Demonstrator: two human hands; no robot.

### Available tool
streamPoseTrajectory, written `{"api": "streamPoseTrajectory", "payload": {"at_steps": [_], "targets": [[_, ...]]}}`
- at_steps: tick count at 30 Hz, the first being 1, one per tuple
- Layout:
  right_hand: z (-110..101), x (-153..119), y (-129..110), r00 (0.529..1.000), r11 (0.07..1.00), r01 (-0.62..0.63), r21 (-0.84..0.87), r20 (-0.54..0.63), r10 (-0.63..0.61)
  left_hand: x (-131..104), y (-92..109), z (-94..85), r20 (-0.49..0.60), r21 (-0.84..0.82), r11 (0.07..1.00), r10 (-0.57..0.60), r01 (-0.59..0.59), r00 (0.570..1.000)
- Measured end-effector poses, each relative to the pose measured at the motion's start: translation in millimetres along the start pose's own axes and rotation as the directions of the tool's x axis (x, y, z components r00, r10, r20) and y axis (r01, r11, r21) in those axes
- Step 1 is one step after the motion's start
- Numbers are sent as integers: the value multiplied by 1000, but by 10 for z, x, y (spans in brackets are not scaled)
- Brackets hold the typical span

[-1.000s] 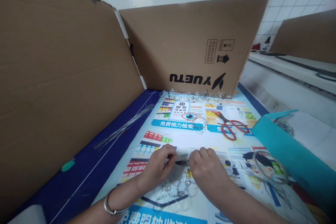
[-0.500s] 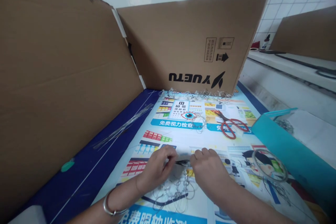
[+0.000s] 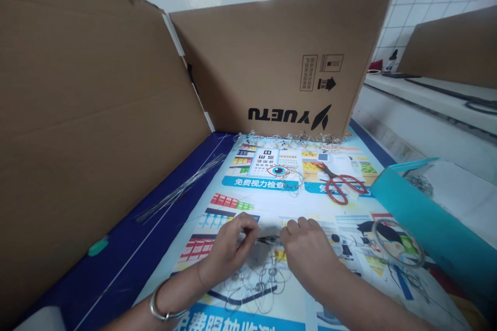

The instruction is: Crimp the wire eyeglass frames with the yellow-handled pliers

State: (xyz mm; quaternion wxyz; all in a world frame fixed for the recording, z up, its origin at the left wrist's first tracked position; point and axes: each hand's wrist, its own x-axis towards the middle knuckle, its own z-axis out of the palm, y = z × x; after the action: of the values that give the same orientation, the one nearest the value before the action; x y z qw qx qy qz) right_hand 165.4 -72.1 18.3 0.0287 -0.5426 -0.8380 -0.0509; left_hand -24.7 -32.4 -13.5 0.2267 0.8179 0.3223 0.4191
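Note:
My right hand [image 3: 308, 248] is closed around a pair of pliers [image 3: 275, 240], whose handles are hidden in the fist and whose narrow dark jaws point left. Thumb and forefinger of my left hand [image 3: 235, 243] are pinched together just left of the jaw tips, apparently on a thin wire too fine to follow clearly. Beneath both hands lies a loose tangle of thin silvery wire [image 3: 261, 285] with clear bead-like pieces in it. A silver bangle is on my left wrist.
Red-handled scissors [image 3: 345, 189] lie beyond my right hand. Right of it are a wire coil [image 3: 398, 243] and a teal box [image 3: 430, 217]. Straight wires [image 3: 180, 189] lie at left. More wire pieces [image 3: 291, 140] line the base of the upright cardboard [image 3: 272, 62].
My left hand has drawn slightly left, away from the pliers' jaws, and its thumb and forefinger now form a rounder loop. The right hand is almost still.

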Motion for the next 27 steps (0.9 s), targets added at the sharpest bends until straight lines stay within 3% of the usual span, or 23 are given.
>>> {"api": "streamPoseTrajectory", "payload": {"at_steps": [13,20,27], "targets": [[126,6,39,997,999,33,5,-64,-32,27,34,-45,12,6,996,-93,93,996],[141,8,48,997,998,32,54,-68,-28,25,-11,-36,17,-74,984,-160,161,987],[153,13,51,997,997,49,56,-65,-45,-4,-24,-30,23,-79,986,-144,145,989]]}}
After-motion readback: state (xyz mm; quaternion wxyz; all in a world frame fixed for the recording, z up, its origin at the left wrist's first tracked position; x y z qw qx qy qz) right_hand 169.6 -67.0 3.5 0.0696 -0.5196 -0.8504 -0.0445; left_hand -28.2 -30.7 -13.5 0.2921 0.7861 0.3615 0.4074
